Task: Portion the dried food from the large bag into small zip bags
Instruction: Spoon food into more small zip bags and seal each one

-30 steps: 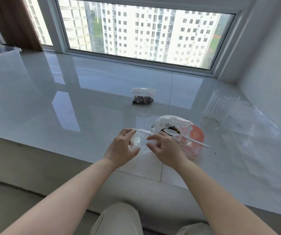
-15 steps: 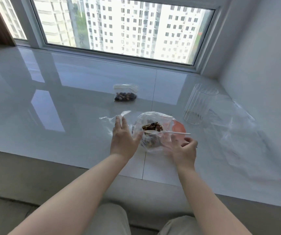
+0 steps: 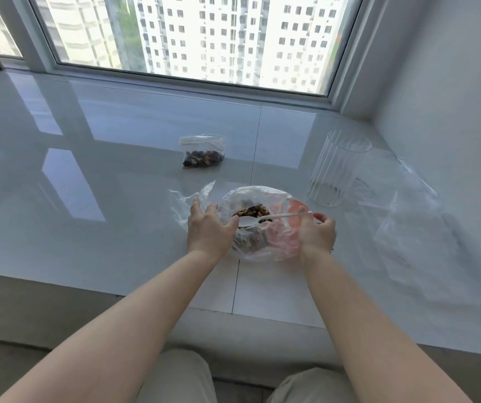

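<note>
Having left the small bag, the right hand (image 3: 316,232) is pinching the spoon (image 3: 265,220) mid-frame while the left hand (image 3: 208,229), fingers extended, is steadying the large bag (image 3: 258,196), whose limp rim risks collapsing and spilling.

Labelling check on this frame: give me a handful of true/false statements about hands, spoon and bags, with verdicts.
1. The right hand pinches the white spoon by its handle. True.
2. The spoon's bowl lies over the open large bag. True.
3. The left hand holds the spoon. False: it rests on an empty small zip bag beside the large bag.
4. The filled zip bag sits inside the clear cup. False: it lies alone on the sill, left of the cup.
5. The clear cup lies on its side. False: it stands upright.
</note>
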